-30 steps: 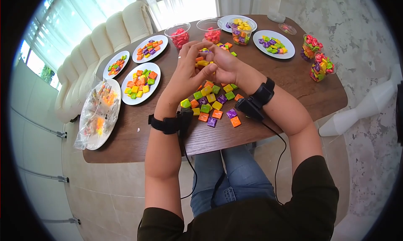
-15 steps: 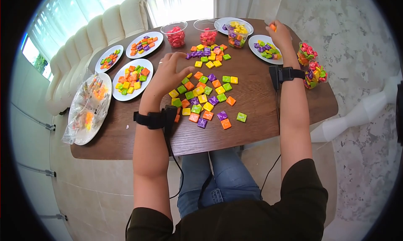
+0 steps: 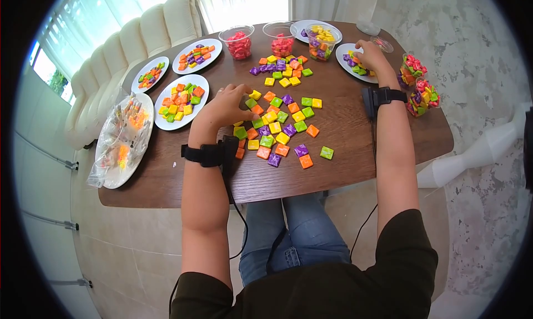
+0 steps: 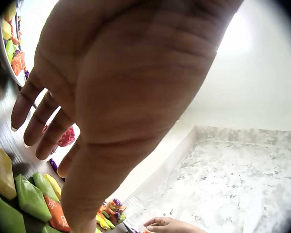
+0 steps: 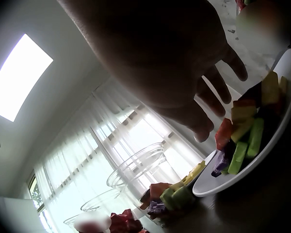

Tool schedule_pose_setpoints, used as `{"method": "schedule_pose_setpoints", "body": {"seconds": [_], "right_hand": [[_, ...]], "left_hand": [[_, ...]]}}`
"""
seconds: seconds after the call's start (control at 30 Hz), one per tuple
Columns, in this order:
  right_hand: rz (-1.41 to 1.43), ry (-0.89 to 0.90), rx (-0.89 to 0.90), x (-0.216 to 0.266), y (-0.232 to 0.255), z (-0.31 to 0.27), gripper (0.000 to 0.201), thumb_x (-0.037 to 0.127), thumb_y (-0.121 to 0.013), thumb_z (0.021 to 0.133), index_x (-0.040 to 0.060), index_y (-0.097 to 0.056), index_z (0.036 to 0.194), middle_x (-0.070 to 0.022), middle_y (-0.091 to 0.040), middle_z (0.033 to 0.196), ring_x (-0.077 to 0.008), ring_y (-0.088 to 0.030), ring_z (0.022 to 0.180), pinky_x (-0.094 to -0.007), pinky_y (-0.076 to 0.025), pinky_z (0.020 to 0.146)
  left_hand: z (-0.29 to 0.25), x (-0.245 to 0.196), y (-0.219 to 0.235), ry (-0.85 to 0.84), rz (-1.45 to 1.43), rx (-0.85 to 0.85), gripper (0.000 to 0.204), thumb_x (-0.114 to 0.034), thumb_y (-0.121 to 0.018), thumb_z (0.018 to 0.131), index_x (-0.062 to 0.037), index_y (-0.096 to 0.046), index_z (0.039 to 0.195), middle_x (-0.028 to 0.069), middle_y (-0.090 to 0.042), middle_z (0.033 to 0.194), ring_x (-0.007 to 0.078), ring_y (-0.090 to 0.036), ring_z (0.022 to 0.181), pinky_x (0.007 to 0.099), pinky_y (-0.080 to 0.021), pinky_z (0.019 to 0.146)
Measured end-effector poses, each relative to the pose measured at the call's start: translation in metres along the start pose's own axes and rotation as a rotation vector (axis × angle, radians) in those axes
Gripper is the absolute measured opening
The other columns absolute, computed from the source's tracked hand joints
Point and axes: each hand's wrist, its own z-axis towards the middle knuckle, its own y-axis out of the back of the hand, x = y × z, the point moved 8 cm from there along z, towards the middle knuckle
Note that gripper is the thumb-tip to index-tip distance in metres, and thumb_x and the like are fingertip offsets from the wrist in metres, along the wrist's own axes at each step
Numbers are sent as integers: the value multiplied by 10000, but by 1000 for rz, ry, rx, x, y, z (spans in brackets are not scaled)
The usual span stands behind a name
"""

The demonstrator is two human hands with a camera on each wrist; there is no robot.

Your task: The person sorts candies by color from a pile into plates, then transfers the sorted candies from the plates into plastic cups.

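Note:
My right hand (image 3: 373,58) is over the right-hand white plate (image 3: 340,60), its fingers loosely bent above a small heap of wrapped square candies (image 3: 361,71). In the right wrist view nothing shows between its spread fingers (image 5: 213,99), which hang just over green, yellow, orange and purple candies (image 5: 240,155). My left hand (image 3: 225,105) hovers at the left edge of the loose candies (image 3: 275,127) spread over the table. Its fingers (image 4: 36,124) look relaxed and apart in the left wrist view, with green and yellow candies (image 4: 31,196) below.
A second cluster of candies (image 3: 286,82) lies farther back, before clear cups of candies (image 3: 239,46). Plates of candies (image 3: 189,109) and a large plate with plastic bags (image 3: 119,152) stand at left. Two filled cups (image 3: 423,99) stand near the right edge.
My hands, at first together over the loose candies, have parted. The right went to the right-hand plate with an orange candy, which no longer shows in its fingers; the left stayed near the loose candies.

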Motion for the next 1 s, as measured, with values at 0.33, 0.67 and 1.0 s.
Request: {"method": "schedule_pose_setpoints", "body": {"seconds": [0.33,0.67,1.0], "right_hand": [[438,296,762,158,18,-79,352,86,-724,689,33,-525,974,-54,-583,825,-153,-575,740,-272,-486,593],[88,345,969,181,-38,-99,438,41,-741,611,47,-512,985,-66,-587,834,-177,-582,767,-321,-479,602],[30,359,989,184,-39,-105,393,38,-709,612,49,-520,956,-56,-586,810,-192,-575,761,-322,-454,612]], "left_hand": [[2,19,-5,85,-8,70,519,-232,-787,635,-93,-541,1071,137,-551,1094,303,-521,1049,355,-444,866],[-2,24,-2,119,3,96,402,-154,-726,682,-54,-538,1023,94,-617,839,229,-605,809,318,-472,717],[3,-14,29,-112,-999,-149,275,-170,-575,860,5,-532,1068,76,-622,915,143,-595,852,267,-501,765]]}}
